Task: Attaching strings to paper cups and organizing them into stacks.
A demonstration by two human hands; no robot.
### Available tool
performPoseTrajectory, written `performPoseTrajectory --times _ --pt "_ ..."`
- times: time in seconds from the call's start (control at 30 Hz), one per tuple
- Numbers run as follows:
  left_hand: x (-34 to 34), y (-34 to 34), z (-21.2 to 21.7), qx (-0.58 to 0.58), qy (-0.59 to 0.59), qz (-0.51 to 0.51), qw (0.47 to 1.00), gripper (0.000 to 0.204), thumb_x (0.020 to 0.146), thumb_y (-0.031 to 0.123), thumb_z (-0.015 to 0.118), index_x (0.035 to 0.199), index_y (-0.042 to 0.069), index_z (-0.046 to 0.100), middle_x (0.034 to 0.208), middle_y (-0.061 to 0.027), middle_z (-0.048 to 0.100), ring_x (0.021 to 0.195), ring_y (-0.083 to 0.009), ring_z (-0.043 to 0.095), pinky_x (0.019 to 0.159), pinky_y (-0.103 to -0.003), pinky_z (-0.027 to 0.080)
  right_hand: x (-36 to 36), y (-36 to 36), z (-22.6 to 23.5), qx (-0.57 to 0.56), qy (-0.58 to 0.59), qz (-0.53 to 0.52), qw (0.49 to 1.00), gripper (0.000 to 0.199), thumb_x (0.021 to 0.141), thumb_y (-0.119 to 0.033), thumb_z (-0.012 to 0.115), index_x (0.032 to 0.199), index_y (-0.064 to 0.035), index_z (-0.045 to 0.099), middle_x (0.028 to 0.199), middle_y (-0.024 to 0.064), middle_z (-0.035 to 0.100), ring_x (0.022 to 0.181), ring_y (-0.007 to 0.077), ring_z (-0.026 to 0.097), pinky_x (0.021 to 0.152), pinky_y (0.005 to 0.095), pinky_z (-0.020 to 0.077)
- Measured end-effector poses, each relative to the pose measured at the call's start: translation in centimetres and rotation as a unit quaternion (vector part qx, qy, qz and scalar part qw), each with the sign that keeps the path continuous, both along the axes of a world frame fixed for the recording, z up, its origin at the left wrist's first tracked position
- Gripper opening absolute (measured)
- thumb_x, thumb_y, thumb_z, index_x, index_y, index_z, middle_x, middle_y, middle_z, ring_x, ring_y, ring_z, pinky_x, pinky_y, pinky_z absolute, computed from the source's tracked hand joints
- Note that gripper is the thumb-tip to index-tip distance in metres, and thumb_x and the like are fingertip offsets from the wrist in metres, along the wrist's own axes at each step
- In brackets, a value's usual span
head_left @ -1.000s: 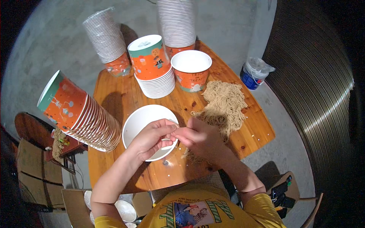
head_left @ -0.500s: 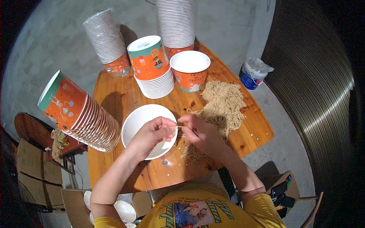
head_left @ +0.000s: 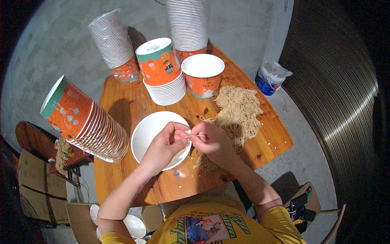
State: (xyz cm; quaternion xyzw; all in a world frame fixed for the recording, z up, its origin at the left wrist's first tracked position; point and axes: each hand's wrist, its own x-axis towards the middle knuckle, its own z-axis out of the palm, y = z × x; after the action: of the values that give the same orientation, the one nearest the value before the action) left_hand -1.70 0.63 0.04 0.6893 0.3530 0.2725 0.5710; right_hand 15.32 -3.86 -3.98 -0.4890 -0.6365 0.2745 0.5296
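Observation:
Over the right part of a white paper bucket (head_left: pixel 145 136), my two hands meet fingertip to fingertip. My left hand (head_left: pixel 167 143) is closed in a pinch on a thin beige string (head_left: pixel 202 136). The same string is pinched in my right hand (head_left: pixel 214 143), and a short bit of it shows across the fingers. The bucket's mouth faces up toward me, partly covered by my left hand. Just beyond my right hand lies a heap of beige string (head_left: pixel 240 107), with more loose strands (head_left: pixel 209 164) beneath my right wrist.
On the wooden table (head_left: pixel 178 190), a leaning stack of orange paper buckets (head_left: pixel 77 112) with strings stands at left. Farther back are an upside-down stack (head_left: pixel 160 65), an upright bucket (head_left: pixel 203 83) and two bagged stacks (head_left: pixel 110 40). A blue-and-white pail (head_left: pixel 271 77) sits on the floor.
My right hand has come down and in against my left fingertips, its fingers now closed on the string. The white bucket has shifted very slightly to the right.

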Motion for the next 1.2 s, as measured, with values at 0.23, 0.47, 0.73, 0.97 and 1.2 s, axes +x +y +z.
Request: performPoseTrajectory --times 0.23,0.47,0.73,0.97,1.2 --pt "-0.5 0.9 -0.8 -0.18 -0.062 -0.002 0.982 0.021 0.091 0.015 0.059 0.105 0.001 0.055 0.095 -0.0043 0.059 0.082 -0.0094 0.057 0.076 -0.022 0.047 -0.2 0.1 -0.3 -0.037 0.03 -0.003 0.999 0.008 0.08 -0.008 0.062 0.078 -0.008 0.055 0.058 -0.0025 0.04 0.053 0.0073 0.038 0.048 0.0248 0.0336" --pt "-0.5 0.9 -1.0 -0.021 0.029 -0.012 0.999 0.011 0.091 0.01 0.056 0.094 0.0 0.054 0.084 -0.0034 0.058 0.074 -0.0097 0.055 0.069 -0.024 0.046 -0.1 0.2 -0.5 -0.025 0.036 -0.001 0.999 0.008 0.079 -0.008 0.064 0.079 -0.008 0.056 0.058 -0.0024 0.041 0.053 0.0072 0.039 0.047 0.0252 0.0337" --pt "0.0 0.1 -0.1 0.158 0.108 0.01 0.981 0.009 0.09 0.008 0.056 0.092 0.0 0.052 0.077 -0.0058 0.054 0.067 -0.0122 0.055 0.062 -0.027 0.045 0.0 0.0 0.5 -0.022 -0.012 -0.02 0.999 0.008 0.079 -0.009 0.065 0.08 -0.0079 0.057 0.056 -0.0019 0.042 0.051 0.0071 0.039 0.046 0.0252 0.033" --pt "0.0 -0.3 0.4 0.178 0.141 -0.028 0.974 0.013 0.09 0.011 0.058 0.096 0.001 0.053 0.077 -0.0058 0.055 0.067 -0.0125 0.055 0.062 -0.027 0.046 -0.2 0.1 0.0 -0.023 0.013 -0.029 0.999 0.005 0.079 -0.006 0.064 0.08 -0.0033 0.06 0.054 -0.0049 0.036 0.05 0.0042 0.034 0.047 0.0228 0.0299" --pt "0.2 -0.5 -0.2 0.376 0.161 0.002 0.912 0.013 0.084 0.009 0.06 0.091 0.001 0.052 0.087 -0.0169 0.055 0.073 -0.0364 0.058 0.064 -0.042 0.047 -0.4 0.1 -0.4 0.01 -0.002 -0.025 1.0 0.005 0.079 -0.005 0.064 0.08 -0.0048 0.059 0.054 -0.0043 0.038 0.05 0.0046 0.035 0.046 0.023 0.0312"
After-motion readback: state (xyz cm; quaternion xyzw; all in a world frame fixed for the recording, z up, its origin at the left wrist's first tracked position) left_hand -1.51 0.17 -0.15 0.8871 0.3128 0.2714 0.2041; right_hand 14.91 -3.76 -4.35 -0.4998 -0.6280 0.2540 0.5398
